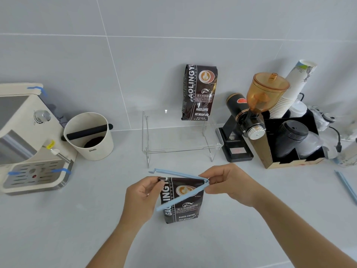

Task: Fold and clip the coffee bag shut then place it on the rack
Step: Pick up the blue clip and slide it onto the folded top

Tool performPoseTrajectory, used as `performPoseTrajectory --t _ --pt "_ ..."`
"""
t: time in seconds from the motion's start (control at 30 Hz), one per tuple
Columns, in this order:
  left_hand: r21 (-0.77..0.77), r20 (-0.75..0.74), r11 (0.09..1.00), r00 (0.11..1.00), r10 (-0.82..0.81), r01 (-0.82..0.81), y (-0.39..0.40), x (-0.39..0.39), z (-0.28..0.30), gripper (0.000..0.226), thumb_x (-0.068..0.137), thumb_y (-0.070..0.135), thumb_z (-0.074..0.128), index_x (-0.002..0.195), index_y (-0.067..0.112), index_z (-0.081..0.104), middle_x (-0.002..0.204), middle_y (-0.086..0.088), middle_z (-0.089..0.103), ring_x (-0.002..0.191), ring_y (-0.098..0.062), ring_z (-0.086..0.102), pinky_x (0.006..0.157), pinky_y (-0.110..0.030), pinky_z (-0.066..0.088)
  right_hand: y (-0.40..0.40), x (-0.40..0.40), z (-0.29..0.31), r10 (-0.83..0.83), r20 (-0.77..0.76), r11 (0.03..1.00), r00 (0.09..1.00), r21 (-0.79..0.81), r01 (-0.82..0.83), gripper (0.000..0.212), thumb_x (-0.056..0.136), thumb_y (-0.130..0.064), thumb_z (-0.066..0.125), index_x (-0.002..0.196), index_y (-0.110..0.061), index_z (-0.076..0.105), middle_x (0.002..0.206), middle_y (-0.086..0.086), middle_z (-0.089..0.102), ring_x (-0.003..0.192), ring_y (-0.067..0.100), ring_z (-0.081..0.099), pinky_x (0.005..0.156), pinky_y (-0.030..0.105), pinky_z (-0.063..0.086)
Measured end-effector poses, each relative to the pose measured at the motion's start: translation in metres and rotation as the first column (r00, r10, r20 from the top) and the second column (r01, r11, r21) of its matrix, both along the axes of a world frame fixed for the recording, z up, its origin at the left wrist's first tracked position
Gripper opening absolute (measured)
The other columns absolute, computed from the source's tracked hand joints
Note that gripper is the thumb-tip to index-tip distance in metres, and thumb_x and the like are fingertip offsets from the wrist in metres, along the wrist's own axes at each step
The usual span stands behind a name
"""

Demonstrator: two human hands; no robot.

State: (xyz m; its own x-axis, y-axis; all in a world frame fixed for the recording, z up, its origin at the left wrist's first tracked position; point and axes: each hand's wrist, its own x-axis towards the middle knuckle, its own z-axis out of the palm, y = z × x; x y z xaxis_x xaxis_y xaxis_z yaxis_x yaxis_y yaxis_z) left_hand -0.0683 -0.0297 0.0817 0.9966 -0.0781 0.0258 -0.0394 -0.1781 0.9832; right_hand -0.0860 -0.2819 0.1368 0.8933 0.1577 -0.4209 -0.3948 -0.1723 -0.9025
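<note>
now clip [180, 190] open over bag [183, 202]

Coffee bag [183, 202]: dark brown, white lettering, round orange-and-cream latte emblem. Clip [180, 198]: pale blue. Second coffee bag [199, 92]: same dark brown print. Rack [179, 140]: clear, colourless. Knock box [89, 136]: cream, black bar. Espresso machine [29, 140]: cream and silver, blue tape strips. Grinder [243, 120]: black, amber hopper. Paper cups [291, 91]: white with green-grey drawing. Bench [58, 229] and wall tiles [154, 20]: light grey.
</note>
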Motion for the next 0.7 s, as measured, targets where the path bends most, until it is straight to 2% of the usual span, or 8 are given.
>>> performPoseTrajectory --t 0.07,0.17,0.3,0.4,0.47,0.6,0.63,0.7 --pt "-0.027 -0.047 0.999 0.998 -0.035 0.034 0.002 0.003 0.005 0.026 0.087 0.002 0.065 0.080 0.024 0.076 0.080 0.008 0.079 0.071 -0.002 0.071 0.066 -0.010 0.051 0.001 0.000 -0.003 -0.011 0.012 1.000 1.000 0.012 0.011 0.028 0.071 -0.004 0.078 0.097 -0.014 0.079 0.101 0.027 0.075 0.100 0.042 0.069 0.081 0.049 0.036" --pt "-0.014 -0.134 0.993 0.984 -0.115 0.115 0.010 0.012 0.006 0.027 0.089 0.007 0.064 0.075 0.025 0.079 0.069 -0.003 0.074 0.068 -0.011 0.062 0.070 -0.020 0.050 0.001 0.000 -0.005 -0.016 0.026 1.000 1.000 0.023 0.015 0.024 0.078 0.005 0.075 0.092 -0.015 0.080 0.095 0.022 0.078 0.089 0.024 0.074 0.083 0.049 0.042" --pt "0.081 -0.158 0.982 0.975 -0.155 0.170 0.017 0.016 0.008 0.021 0.092 0.014 0.061 0.075 0.013 0.074 0.061 -0.004 0.051 0.059 -0.011 0.042 0.061 -0.027 0.035 0.003 0.000 -0.005 -0.021 0.047 0.999 0.999 0.044 0.019 0.024 0.080 0.011 0.070 0.093 -0.008 0.077 0.085 0.013 0.078 0.080 0.015 0.074 0.074 0.031 0.056" --pt "0.108 -0.196 0.979 0.969 -0.152 0.175 0.020 0.013 0.012 0.036 0.087 0.037 0.061 0.075 0.003 0.066 0.070 -0.004 0.044 0.068 -0.014 0.037 0.068 -0.030 0.032 0.007 -0.001 -0.008 -0.059 0.088 0.998 0.994 0.028 0.057 0.025 0.079 0.013 0.071 0.090 -0.008 0.077 0.080 0.011 0.075 0.072 0.011 0.072 0.066 0.023 0.057" --pt "0.124 -0.256 0.977 0.957 -0.138 0.174 0.020 0.012 0.016 0.039 0.079 0.052 0.056 0.070 0.015 0.064 0.077 -0.001 0.047 0.074 -0.014 0.041 0.074 -0.032 0.035 0.010 -0.002 -0.011 -0.071 0.134 0.997 0.989 -0.014 0.073 0.025 0.078 0.010 0.073 0.087 -0.013 0.078 0.080 0.012 0.073 0.071 0.011 0.070 0.069 0.025 0.058" --pt "0.373 -0.160 0.901 0.972 -0.171 0.220 0.025 0.004 0.027 0.034 0.093 0.029 0.056 0.059 0.026 0.063 0.046 0.011 0.043 0.045 -0.004 0.037 0.049 -0.015 0.029 0.010 -0.004 -0.015 -0.063 0.183 0.995 0.981 -0.069 0.076 0.022 0.078 0.003 0.076 0.089 -0.016 0.078 0.085 0.018 0.075 0.076 0.014 0.071 0.075 0.033 0.058" --pt "0.414 -0.120 0.888 0.979 -0.164 0.199 0.028 0.003 0.030 0.030 0.092 0.025 0.058 0.065 0.027 0.068 0.045 0.014 0.052 0.043 -0.003 0.044 0.048 -0.012 0.033 0.010 -0.005 -0.015 -0.066 0.186 0.995 0.980 -0.063 0.079 0.021 0.078 0.003 0.076 0.090 -0.015 0.078 0.088 0.022 0.075 0.076 0.015 0.071 0.075 0.033 0.058" --pt "0.446 -0.077 0.884 0.990 -0.121 0.143 0.037 0.003 0.034 0.019 0.090 0.021 0.061 0.077 0.030 0.071 0.061 0.021 0.067 0.057 0.007 0.058 0.055 -0.004 0.040 0.010 -0.006 -0.016 -0.063 0.192 0.996 0.979 -0.055 0.075 0.021 0.078 0.004 0.076 0.091 -0.012 0.078 0.089 0.024 0.074 0.075 0.015 0.070 0.074 0.031 0.058"
